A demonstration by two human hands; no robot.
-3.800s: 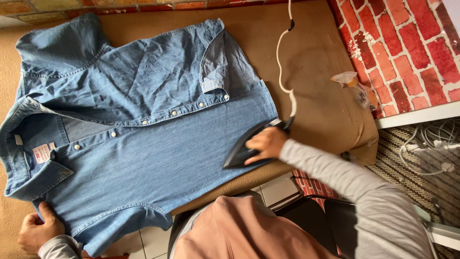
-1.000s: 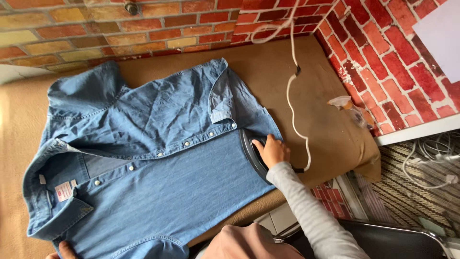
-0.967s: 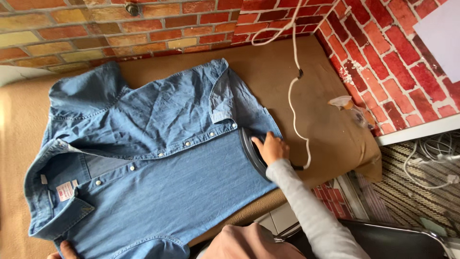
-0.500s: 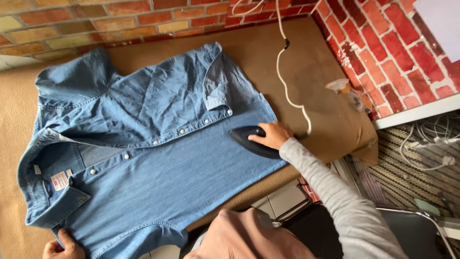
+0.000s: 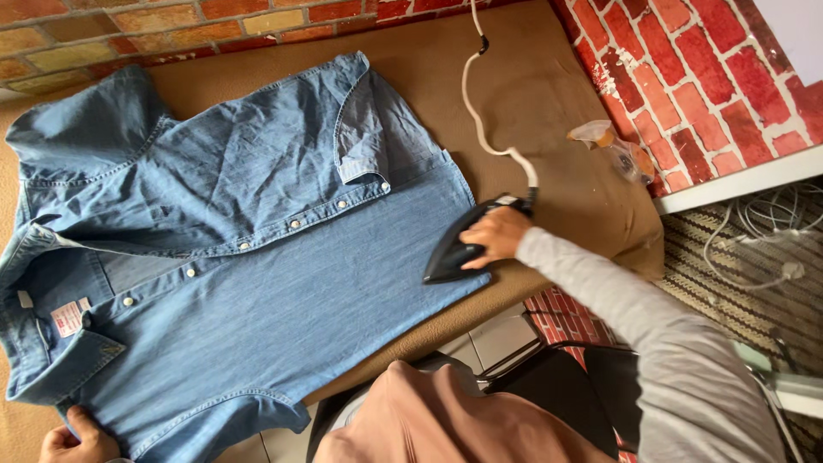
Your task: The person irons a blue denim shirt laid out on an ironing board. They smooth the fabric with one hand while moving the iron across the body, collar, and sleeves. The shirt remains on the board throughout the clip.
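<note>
A blue denim shirt (image 5: 231, 257) lies spread open on a tan padded ironing surface (image 5: 549, 111), collar to the left and hem to the right. My right hand (image 5: 495, 236) grips the handle of a dark iron (image 5: 459, 249), which rests on the shirt's hem edge at the lower right. Its white cord (image 5: 484, 103) runs up and away to the top. My left hand (image 5: 77, 437) presses on the shirt's edge near the collar at the bottom left, partly cut off by the frame.
A red brick wall (image 5: 711, 77) borders the surface at the top and right. A small clear plastic spray bottle (image 5: 617, 150) lies on the surface near the wall. White cables (image 5: 763, 249) lie on a striped mat at the right.
The iron has slid toward the hem's lower right edge under my right hand. My left hand stays at the shirt's collar-side edge. The view has shifted slightly.
</note>
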